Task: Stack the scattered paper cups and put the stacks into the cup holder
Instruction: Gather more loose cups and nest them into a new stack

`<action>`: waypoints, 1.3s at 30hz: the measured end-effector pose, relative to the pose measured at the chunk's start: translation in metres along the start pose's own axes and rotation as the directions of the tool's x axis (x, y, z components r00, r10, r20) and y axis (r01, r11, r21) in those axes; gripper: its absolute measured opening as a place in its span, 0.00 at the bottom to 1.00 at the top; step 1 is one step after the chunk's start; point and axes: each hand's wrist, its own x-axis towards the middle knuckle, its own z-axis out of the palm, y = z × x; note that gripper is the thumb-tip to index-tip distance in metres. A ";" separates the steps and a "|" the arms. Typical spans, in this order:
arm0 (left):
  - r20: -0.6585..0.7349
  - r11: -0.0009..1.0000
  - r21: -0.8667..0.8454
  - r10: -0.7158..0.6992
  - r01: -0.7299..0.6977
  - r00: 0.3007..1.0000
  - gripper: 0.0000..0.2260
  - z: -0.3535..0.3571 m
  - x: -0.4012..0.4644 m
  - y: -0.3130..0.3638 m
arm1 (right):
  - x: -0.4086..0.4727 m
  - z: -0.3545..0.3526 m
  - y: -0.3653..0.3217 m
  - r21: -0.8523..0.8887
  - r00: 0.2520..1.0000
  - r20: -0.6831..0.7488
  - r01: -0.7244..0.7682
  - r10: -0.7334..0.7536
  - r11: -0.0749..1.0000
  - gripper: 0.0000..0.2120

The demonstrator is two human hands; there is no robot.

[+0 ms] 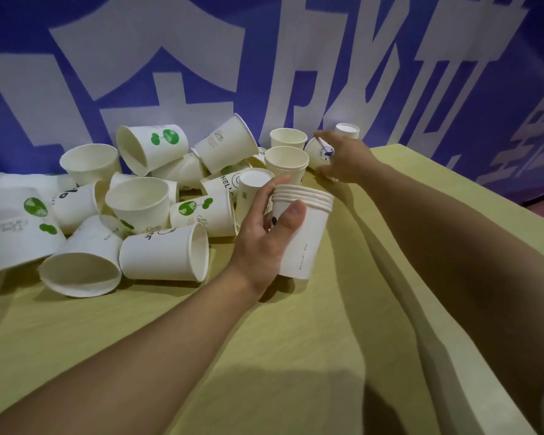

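My left hand [266,227] grips a stack of several white paper cups [303,243], held upright just above the table. My right hand [343,160] reaches to the far side and curls its fingers round a tipped white cup with a blue round print [317,153]. A heap of several loose white cups [145,202], some with green tree prints, lies on its sides and upright at the left. Two short upright stacks [286,161] stand between the heap and my right hand. No cup holder is in view.
The yellow-green table [296,356] stretches toward me, its right edge running diagonally down the right side. A blue banner with large white characters [264,58] hangs right behind the cups. An upside-down cup [347,130] stands against it behind my right hand.
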 end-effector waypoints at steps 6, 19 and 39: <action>0.033 0.998 0.054 0.007 -0.009 0.999 0.28 0.001 -0.004 0.005 | -0.034 -0.023 0.003 0.049 0.990 0.140 -0.032 0.025 0.998 0.36; 0.215 0.965 0.231 0.071 -0.122 0.974 0.36 0.006 -0.018 0.010 | -0.193 -0.063 -0.057 0.842 0.998 -0.062 0.067 -0.028 0.536 0.29; -0.048 0.999 -0.045 -0.013 0.010 0.999 0.22 -0.004 0.001 0.002 | -0.016 -0.012 0.023 0.377 0.913 -0.266 -0.196 0.308 0.905 0.22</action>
